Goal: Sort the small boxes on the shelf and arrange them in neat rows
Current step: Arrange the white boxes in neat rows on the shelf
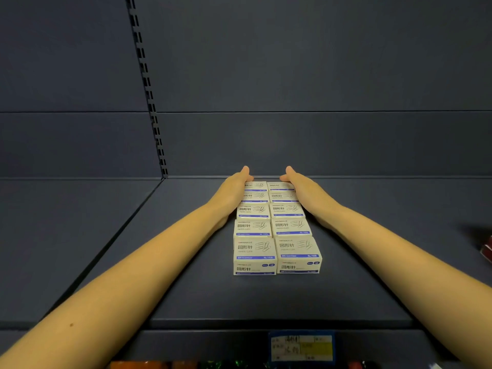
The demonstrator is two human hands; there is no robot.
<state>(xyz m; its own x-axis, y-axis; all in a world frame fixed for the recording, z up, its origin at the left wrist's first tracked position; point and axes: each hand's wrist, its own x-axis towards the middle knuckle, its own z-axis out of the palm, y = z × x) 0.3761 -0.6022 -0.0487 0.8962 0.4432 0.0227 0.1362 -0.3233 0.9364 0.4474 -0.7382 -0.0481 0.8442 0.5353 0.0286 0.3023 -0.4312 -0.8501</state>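
My left hand (pixel 234 186) and right hand (pixel 300 186) are both stretched deep into the shelf (pixel 186 275), palms facing each other, flat vs. the outer sides of the boxes (pixel 274 225). Neither hand is curled around a box; fingers are straight, thumbs up and apart, the block pressed between the two palms. Left hand touches the left column at approx. the two rear boxes, right hand touches the right column at the same depth. Fingertips reach the far end of the rows, close to the back wall (pixel 292 75) at 12 o'clock.

The boxes stand in two columns side by side, five deep, touching each other front to back, w/ a thin gap between columns near the front. They're cream w/ blue stripes and paper-clip drawings (small print too blurry to read). The front-right box (pixel 298 255) sits slightly skewed, its near edge a bit behind the front-left box (pixel 254 258).

At 6 o'clock, on the shelf's front edge, a price tag (pixel 302 347) w/ a yellow patch. At 3 o'clock, something red (pixel 487 251) is cut by the frame edge; can't tell what. A slotted upright (pixel 149 97) runs up at 11 o'clock.
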